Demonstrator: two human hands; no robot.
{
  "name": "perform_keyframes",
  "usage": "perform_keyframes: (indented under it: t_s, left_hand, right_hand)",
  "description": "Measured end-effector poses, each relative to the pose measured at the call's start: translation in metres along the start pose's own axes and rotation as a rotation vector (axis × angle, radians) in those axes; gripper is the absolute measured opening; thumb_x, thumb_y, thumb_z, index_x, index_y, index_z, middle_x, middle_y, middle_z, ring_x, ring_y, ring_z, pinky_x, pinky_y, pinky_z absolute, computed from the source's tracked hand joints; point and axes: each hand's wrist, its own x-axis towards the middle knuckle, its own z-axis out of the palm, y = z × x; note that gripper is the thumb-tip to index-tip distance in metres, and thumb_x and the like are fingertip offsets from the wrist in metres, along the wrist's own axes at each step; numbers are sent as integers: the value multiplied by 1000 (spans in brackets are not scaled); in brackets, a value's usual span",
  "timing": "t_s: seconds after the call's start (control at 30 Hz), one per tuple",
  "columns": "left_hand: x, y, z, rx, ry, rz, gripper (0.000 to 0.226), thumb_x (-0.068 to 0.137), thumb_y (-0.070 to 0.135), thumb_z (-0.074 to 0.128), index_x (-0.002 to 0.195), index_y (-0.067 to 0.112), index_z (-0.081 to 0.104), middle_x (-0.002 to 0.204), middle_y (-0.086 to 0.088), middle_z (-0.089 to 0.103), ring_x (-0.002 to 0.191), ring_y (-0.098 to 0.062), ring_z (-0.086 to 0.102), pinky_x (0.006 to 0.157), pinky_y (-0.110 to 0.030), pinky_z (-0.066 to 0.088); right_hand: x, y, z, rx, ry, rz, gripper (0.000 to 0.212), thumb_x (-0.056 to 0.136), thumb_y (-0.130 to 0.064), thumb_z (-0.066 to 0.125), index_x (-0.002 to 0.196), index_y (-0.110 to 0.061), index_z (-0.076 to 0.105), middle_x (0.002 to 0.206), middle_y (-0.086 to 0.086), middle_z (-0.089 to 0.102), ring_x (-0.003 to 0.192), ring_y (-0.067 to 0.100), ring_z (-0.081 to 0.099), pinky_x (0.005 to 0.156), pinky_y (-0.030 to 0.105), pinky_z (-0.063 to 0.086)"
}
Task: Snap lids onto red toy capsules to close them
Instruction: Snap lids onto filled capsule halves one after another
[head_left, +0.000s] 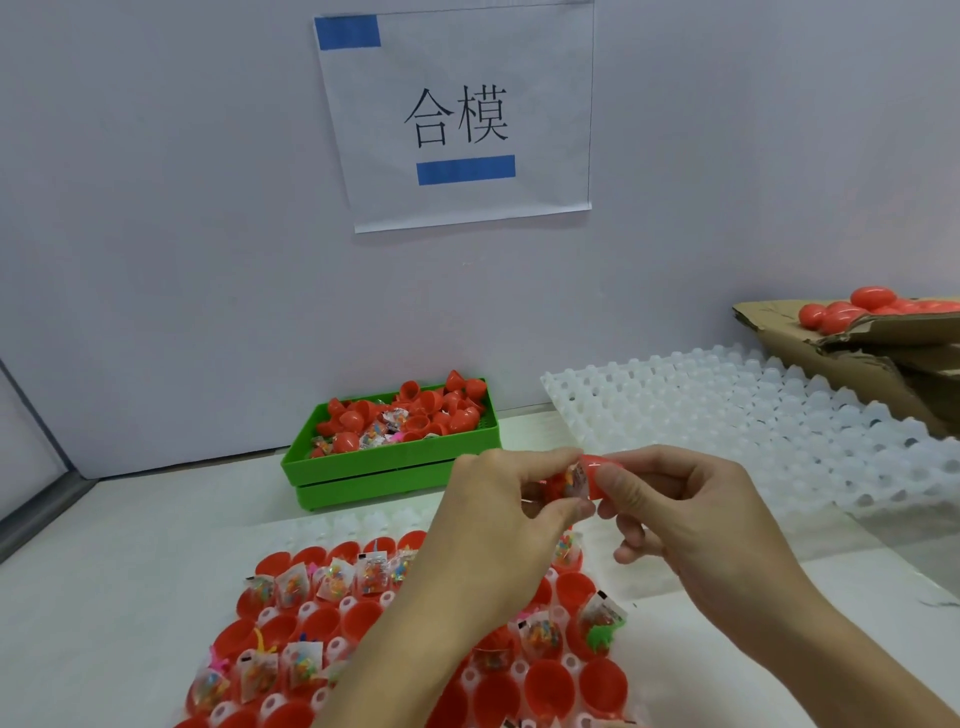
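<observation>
My left hand (511, 499) grips a red capsule half (553, 486) with a small toy packet sticking out of it. My right hand (670, 499) pinches a red lid (592, 467) and holds it against that half, above the table. Below both hands a white tray (322, 530) holds several open red capsule halves (545, 686), many of them with toy packets (291, 584) inside. My forearms hide part of the tray.
A green bin (384, 467) of loose red lids and packets stands at the back by the wall. Empty white trays (753, 431) lie to the right. A cardboard box (852, 353) at the far right holds closed red capsules (872, 301).
</observation>
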Motion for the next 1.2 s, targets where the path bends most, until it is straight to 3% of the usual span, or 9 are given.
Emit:
perform_keyframes:
  t_s: [0.1, 0.2, 0.3, 0.53, 0.7, 0.8, 0.87, 1.03, 1.2]
  left_hand:
    - [-1, 0, 3, -24, 36, -18, 52, 83, 15, 78, 128, 36, 62, 90, 19, 70, 84, 5, 69, 75, -10, 54]
    - [0, 2, 4, -58, 71, -28, 37, 80, 10, 80, 95, 37, 60, 83, 13, 71, 78, -1, 70, 66, -15, 56]
    - [0, 4, 4, -52, 54, -19, 28, 80, 14, 81, 85, 32, 61, 83, 14, 71, 79, -5, 70, 68, -18, 57]
    - [-2, 7, 3, -68, 41, 26, 11, 84, 28, 77, 88, 36, 71, 89, 25, 70, 85, 8, 67, 68, -6, 50]
    - [0, 3, 2, -71, 56, 14, 11, 90, 21, 71, 87, 30, 77, 79, 14, 75, 78, -5, 72, 75, -29, 60]
    - [0, 3, 2, -98, 55, -27, 8, 87, 19, 75, 84, 25, 79, 75, 11, 75, 76, -7, 73, 76, -33, 61]
    - [0, 4, 1, -164, 46, -70, 6, 84, 19, 78, 83, 24, 79, 76, 10, 76, 75, -8, 73, 74, -33, 62]
    - [-1, 8, -3, -243, 68, -90, 10, 80, 15, 82, 77, 22, 75, 74, 9, 76, 71, -5, 73, 64, -15, 56]
    - [-1, 8, 0, -219, 53, -65, 10, 82, 10, 78, 85, 19, 81, 80, 11, 77, 79, -6, 73, 75, -24, 60]
  right_hand:
    - [0, -1, 1, 9, 7, -15, 35, 58, -41, 79, 82, -16, 80, 65, 13, 68, 47, 14, 54, 49, 23, 52]
    - [0, 0, 0, 26, 16, -16, 36, 57, -41, 79, 81, -14, 80, 65, 14, 68, 47, 13, 53, 48, 23, 52]
    - [0, 0, 0, 26, 15, -18, 37, 58, -42, 79, 82, -14, 80, 65, 14, 68, 48, 14, 54, 49, 23, 52]
    - [2, 0, -3, 56, 24, -27, 38, 57, -41, 78, 82, -12, 79, 63, 16, 64, 48, 14, 54, 48, 23, 51]
    - [2, 0, -3, 24, 13, -19, 37, 57, -42, 78, 82, -15, 80, 63, 16, 66, 49, 13, 57, 48, 23, 52]
    - [1, 1, -3, -7, -13, -30, 32, 60, -41, 78, 82, -18, 81, 65, 14, 67, 49, 12, 56, 49, 22, 52]
    - [1, 1, -4, -37, -33, -40, 30, 61, -41, 79, 83, -20, 81, 65, 13, 67, 49, 13, 56, 49, 22, 52]
    - [1, 0, -5, -43, -32, -65, 30, 61, -40, 79, 83, -20, 80, 63, 9, 67, 48, 14, 56, 49, 23, 51]
    - [1, 0, -4, -7, 0, -78, 32, 60, -40, 78, 83, -17, 80, 63, 11, 66, 47, 13, 54, 48, 22, 51]
